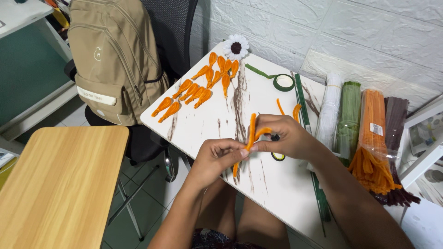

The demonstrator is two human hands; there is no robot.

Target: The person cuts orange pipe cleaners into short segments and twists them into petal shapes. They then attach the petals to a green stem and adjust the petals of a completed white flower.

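near the table's [277, 184] front edge both hands, left hand [217, 159] and right hand [284, 136], pinch an orange pipe cleaner [251, 131], apparently mid-fold into a petal; the next move likely calls for twisting its ends tight.

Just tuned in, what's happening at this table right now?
A person is bending an orange pipe cleaner with both hands: the left hand pinches it near the middle, the right hand curls its upper end. Finished orange petals lie in rows on the white table, near a white flower and a green tape roll. Bagged pipe cleaners lie at the right.
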